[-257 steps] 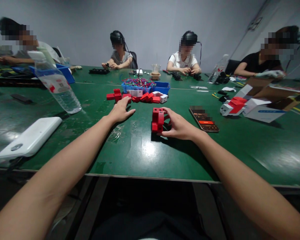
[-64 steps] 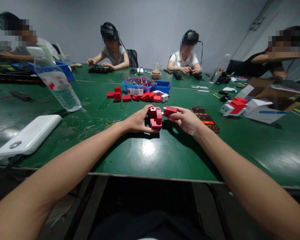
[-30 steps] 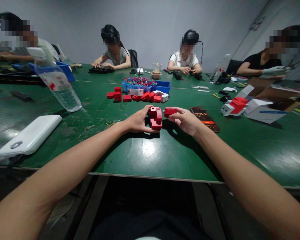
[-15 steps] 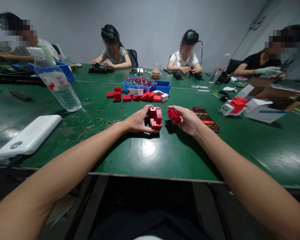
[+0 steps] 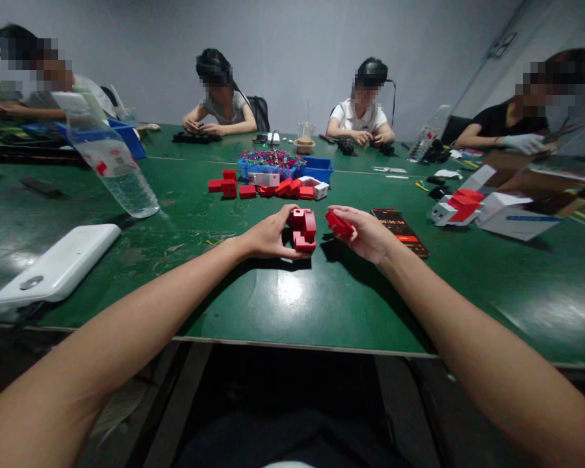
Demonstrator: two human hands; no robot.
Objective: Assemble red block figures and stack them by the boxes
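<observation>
My left hand point(image 5: 268, 236) grips a cluster of joined red blocks point(image 5: 303, 230) that rests on the green table point(image 5: 283, 292). My right hand point(image 5: 368, 233) pinches a single red block point(image 5: 338, 222) just right of the cluster, tilted and a small gap away from it. Farther back lies a row of loose red and white blocks point(image 5: 268, 188) in front of a blue tray point(image 5: 316, 170) heaped with coloured wires.
A phone point(image 5: 400, 232) lies right of my right hand. A tipped water bottle point(image 5: 110, 162) and a white device point(image 5: 58, 263) are on the left. White and red boxes point(image 5: 487, 211) sit at the right. Several people work at the far side.
My left hand came off the table and took hold of the red cluster. My right hand took up a single red block and, in the last second, turned it from level to tilted.
</observation>
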